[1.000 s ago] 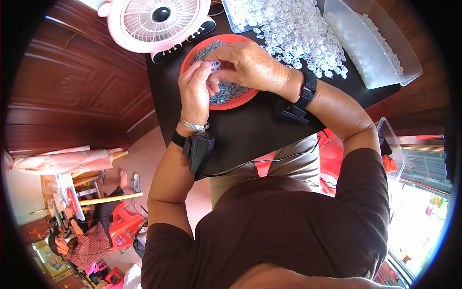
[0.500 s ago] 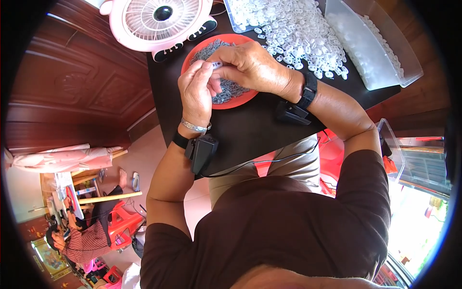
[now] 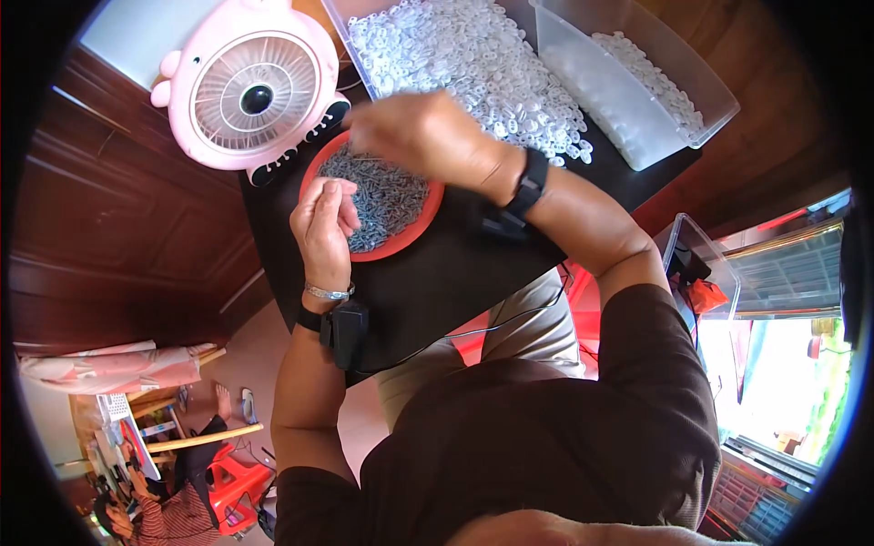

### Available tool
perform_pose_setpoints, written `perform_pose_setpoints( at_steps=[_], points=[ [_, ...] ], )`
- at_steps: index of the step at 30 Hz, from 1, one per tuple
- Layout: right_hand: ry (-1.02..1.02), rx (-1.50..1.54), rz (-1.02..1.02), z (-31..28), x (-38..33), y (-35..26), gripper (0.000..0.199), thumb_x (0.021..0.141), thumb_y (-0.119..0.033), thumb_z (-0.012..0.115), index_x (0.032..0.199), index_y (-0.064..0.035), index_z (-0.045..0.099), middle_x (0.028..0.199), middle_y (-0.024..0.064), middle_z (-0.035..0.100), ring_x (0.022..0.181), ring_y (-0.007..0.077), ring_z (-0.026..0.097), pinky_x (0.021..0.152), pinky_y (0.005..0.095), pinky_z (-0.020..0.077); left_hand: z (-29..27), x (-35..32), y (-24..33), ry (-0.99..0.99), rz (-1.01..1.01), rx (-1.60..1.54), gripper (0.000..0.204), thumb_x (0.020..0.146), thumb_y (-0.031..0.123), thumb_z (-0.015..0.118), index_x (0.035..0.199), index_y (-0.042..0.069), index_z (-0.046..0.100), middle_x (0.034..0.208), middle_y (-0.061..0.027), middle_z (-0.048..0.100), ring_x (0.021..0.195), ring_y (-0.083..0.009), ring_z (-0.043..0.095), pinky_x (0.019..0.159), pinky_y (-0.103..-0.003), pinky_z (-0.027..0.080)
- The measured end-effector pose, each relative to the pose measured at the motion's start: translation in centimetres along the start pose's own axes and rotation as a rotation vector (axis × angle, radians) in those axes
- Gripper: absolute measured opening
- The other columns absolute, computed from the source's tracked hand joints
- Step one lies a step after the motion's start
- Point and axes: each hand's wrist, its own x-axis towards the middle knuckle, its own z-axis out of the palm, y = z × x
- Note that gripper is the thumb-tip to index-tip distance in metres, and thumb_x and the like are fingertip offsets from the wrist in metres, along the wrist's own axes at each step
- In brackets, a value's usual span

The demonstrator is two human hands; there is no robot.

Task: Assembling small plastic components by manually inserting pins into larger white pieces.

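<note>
Small grey pieces [image 3: 387, 202] in a red bowl [image 3: 390, 248], left hand [image 3: 322, 227] curled at its left edge, right hand [image 3: 423, 135] blurred above its far side, cannot tell if either grips anything, white plastic pieces [image 3: 455, 56] beyond, pink fan [image 3: 257, 98] leftward, dark bench [image 3: 423, 289] under the bowl

- Short-sleeved dark brown shirt [image 3: 537, 437]
- Beige trousers [image 3: 531, 329] beyond the shirt's hem
- Silver bracelet [image 3: 328, 292] past the shirt's left sleeve [image 3: 314, 500]
- Left black strap [image 3: 310, 318], boxy black device [image 3: 346, 335], likewise
- Right black strap [image 3: 530, 180] past the shirt's right sleeve [image 3: 651, 332]
</note>
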Motion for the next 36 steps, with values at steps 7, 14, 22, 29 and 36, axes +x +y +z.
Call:
perform_pose_setpoints(
  at_steps=[7,14,22,29,36],
  points=[
    [0.585,-0.825,0.179,-11.4,3.4,5.4,0.025,0.076,-0.007,0.063,0.100,-0.0024,0.063,0.104,0.0149,0.061,0.096,0.0327,0.056,0.085,0.0406,0.0452,0.3,0.6,0.3,-0.004,0.017,-0.036,0.023,0.092,0.019,0.049,0.080,0.002,0.060,0.059,0.0019,0.048,0.049,-0.0043,0.043,0.044,-0.018,0.030],
    [-0.027,-0.431,0.304,-4.5,0.3,9.3,0.014,0.080,-0.023,0.063,0.086,-0.0116,0.068,0.087,0.0098,0.065,0.083,0.0305,0.061,0.074,0.0391,0.0483,-0.2,0.3,0.4,0.011,0.007,-0.043,0.022,0.091,0.017,0.049,0.079,0.002,0.059,0.059,0.0020,0.048,0.049,-0.0043,0.043,0.044,-0.018,0.029],
    [-0.648,-0.403,0.304,-1.5,-2.7,10.3,0.015,0.074,-0.016,0.054,0.081,-0.0104,0.067,0.083,0.0126,0.065,0.084,0.0331,0.062,0.074,0.0435,0.0499,-0.6,0.5,0.3,0.046,-0.013,-0.049,0.023,0.091,0.018,0.050,0.079,0.002,0.060,0.058,0.0023,0.048,0.049,-0.0041,0.043,0.044,-0.018,0.029],
    [-0.636,-0.512,0.177,-1.1,-3.3,11.3,0.010,0.077,-0.014,0.052,0.079,-0.0086,0.061,0.077,0.0120,0.060,0.078,0.0332,0.059,0.069,0.0443,0.0473,-2.8,1.9,-0.7,0.219,0.050,-0.070,0.020,0.089,0.018,0.050,0.082,0.003,0.061,0.077,-0.0027,0.061,0.066,-0.0103,0.057,0.060,-0.022,0.042],
    [-0.662,0.083,0.281,-0.8,-1.3,6.5,0.019,0.073,-0.019,0.069,0.086,-0.0059,0.067,0.077,0.0097,0.061,0.072,0.0239,0.062,0.065,0.0318,0.0495,-4.6,3.4,-2.4,0.363,-0.100,-0.109,0.018,0.084,0.011,0.057,0.095,-0.002,0.062,0.092,-0.0047,0.060,0.088,-0.0127,0.055,0.086,-0.025,0.040]
  ],
)
